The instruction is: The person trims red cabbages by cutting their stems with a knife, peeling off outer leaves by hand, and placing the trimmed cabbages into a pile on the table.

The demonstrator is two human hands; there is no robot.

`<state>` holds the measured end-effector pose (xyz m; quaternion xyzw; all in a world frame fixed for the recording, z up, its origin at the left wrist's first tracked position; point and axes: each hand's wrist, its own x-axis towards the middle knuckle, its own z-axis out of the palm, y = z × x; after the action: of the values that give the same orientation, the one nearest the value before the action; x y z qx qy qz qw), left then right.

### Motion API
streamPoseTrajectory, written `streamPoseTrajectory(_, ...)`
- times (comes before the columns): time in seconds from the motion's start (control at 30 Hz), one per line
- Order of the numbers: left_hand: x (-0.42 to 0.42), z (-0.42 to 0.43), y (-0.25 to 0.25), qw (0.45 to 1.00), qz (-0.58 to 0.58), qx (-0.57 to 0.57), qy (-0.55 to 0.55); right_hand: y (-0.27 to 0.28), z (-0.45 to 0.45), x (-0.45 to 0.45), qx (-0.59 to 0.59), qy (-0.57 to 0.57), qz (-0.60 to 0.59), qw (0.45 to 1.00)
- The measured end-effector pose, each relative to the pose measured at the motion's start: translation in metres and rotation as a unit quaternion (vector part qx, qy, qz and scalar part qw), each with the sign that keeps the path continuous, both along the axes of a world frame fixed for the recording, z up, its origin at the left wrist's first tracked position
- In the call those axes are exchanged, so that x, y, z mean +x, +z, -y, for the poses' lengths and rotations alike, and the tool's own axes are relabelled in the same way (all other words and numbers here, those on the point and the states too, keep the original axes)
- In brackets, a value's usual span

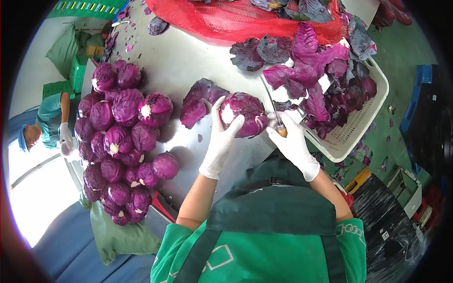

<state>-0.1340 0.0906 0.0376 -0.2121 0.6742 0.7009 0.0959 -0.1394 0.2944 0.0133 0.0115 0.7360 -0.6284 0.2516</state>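
My left hand [222, 129], in a white glove, grips a red cabbage [245, 111] from its left side, the pale cut stem turned toward my fingers. In my gloved right hand [289, 137] is a knife [280, 127] with a wooden handle. Its narrow blade points away from me, just right of the cabbage. Loose purple leaves [200, 101] lie on the metal table [188, 56] left of the held head. A heap of red cabbages [115, 141] fills the table's left side, some with trimmed stems showing.
At right, a white crate [347, 146] holds torn cabbage leaves [318, 101]. A red mesh bag [226, 21] lies along the far edge. Another person [49, 120] in a cap and white glove stands at left. Leaf scraps litter the green floor [401, 94].
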Motion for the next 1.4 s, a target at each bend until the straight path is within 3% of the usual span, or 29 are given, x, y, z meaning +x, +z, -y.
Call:
streamPoseTrajectory(0.1,-0.005,-0.002,0.003,0.999,-0.007,-0.035,-0.033,0.003,0.006,-0.010,0.053,-0.050,-0.279,0.957)
streamPoseTrajectory(0.13,-0.006,-0.003,0.005,0.998,-0.010,-0.052,-0.046,-0.001,0.005,-0.014,0.063,-0.001,-0.296,0.953)
streamPoseTrajectory(0.23,-0.012,-0.002,0.008,0.996,0.008,-0.072,-0.058,0.007,0.003,-0.021,0.009,0.035,-0.143,0.989)
streamPoseTrajectory(0.37,-0.019,0.008,0.008,0.998,0.047,0.028,0.002,-0.001,-0.003,-0.013,0.058,0.040,-0.207,0.976)
streamPoseTrajectory(0.4,-0.021,0.011,0.008,0.996,0.058,0.060,0.022,-0.004,-0.006,-0.009,0.018,-0.016,-0.187,0.982)
streamPoseTrajectory(0.47,-0.022,0.014,0.012,0.990,0.082,0.101,0.045,-0.016,-0.030,-0.016,0.064,-0.149,-0.150,0.975)
streamPoseTrajectory(0.5,-0.022,0.015,0.012,0.989,0.086,0.113,0.049,-0.016,-0.048,-0.028,0.142,-0.216,-0.207,0.944)
streamPoseTrajectory(0.57,-0.022,0.012,0.016,0.996,0.030,-0.030,-0.080,-0.013,-0.076,-0.044,0.221,-0.269,-0.250,0.903)
streamPoseTrajectory(0.63,-0.024,0.002,0.018,0.968,-0.001,-0.163,-0.190,0.008,-0.070,-0.042,0.141,-0.220,-0.112,0.959)
streamPoseTrajectory(0.67,-0.021,-0.006,0.020,0.933,-0.064,-0.272,-0.225,0.008,-0.055,-0.035,0.074,-0.178,-0.109,0.975)
streamPoseTrajectory(0.7,-0.019,-0.015,0.021,0.881,-0.126,-0.377,-0.256,0.009,-0.045,-0.030,0.142,-0.103,-0.209,0.962)
streamPoseTrajectory(0.73,-0.019,-0.019,0.009,0.888,-0.169,-0.347,-0.249,0.010,-0.035,-0.024,0.206,-0.043,-0.314,0.926)
streamPoseTrajectory(0.77,-0.018,-0.022,0.005,0.884,-0.168,-0.353,-0.256,0.007,-0.029,-0.016,0.202,-0.021,-0.209,0.957)
streamPoseTrajectory(1.03,-0.016,-0.034,0.007,0.865,-0.165,-0.393,-0.264,0.025,-0.024,0.008,0.295,0.114,-0.274,0.908)
streamPoseTrajectory(1.07,-0.016,-0.033,0.004,0.859,-0.172,-0.402,-0.267,0.018,-0.023,0.008,0.313,0.108,-0.321,0.887)
streamPoseTrajectory(1.4,-0.030,-0.032,0.001,0.858,-0.164,-0.395,-0.284,0.009,-0.005,-0.013,0.353,0.056,-0.325,0.876)
